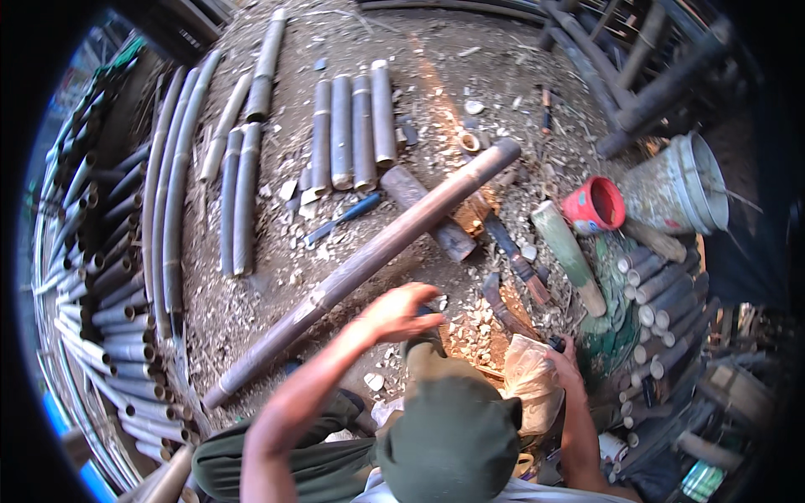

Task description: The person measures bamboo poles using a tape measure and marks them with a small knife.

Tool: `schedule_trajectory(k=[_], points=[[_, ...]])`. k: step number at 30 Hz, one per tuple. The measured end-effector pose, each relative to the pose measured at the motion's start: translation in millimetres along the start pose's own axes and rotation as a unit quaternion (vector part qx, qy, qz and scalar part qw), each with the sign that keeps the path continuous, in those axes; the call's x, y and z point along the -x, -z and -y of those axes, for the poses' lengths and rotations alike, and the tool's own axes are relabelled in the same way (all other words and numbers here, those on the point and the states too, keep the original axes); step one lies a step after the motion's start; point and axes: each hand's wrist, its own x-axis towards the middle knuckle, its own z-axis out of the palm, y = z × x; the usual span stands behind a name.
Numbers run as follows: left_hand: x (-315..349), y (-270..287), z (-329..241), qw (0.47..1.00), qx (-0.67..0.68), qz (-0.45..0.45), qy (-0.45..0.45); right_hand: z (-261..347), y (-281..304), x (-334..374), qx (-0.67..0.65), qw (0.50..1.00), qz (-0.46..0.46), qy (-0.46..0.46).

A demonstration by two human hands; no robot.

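My left hand is in front of me, over the near side of a long bamboo pole. Its fingers are stretched out and apart, and it holds nothing. The pole lies slantwise across a short log. At the right, my right hand is closed beside a tan translucent plastic bag. A small dark object shows at its fingertips, too small to name. Wood chips lie between my hands. A curved dark tool is beyond the bag. A dark-bladed tool with a wooden handle lies farther off.
A blue-handled chisel lies beyond the pole. Cut bamboo lengths lie in rows farther out. Bamboo stacks line the left; another pile is right. A red bucket stands by grey buckets. A pole frame stands far right.
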Motion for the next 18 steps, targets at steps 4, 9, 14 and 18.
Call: schedule_trajectory(k=[4, 9, 14, 18], points=[[-51, -78, -5, 0.967, 0.246, 0.056, 0.020, 27, 2, 2, -0.185, 0.930, 0.314, 0.051], [-64, -121, -9, 0.938, 0.266, 0.220, 0.025, 112, -60, 45, -0.453, 0.692, 0.555, -0.087], [-38, -86, -2, 0.903, 0.426, 0.016, 0.057, 168, -115, 46, -0.367, 0.812, 0.454, 0.000], [-3, -61, 23, 0.981, 0.086, -0.136, -0.106, 207, -156, 36, -0.326, 0.812, 0.456, 0.161]])
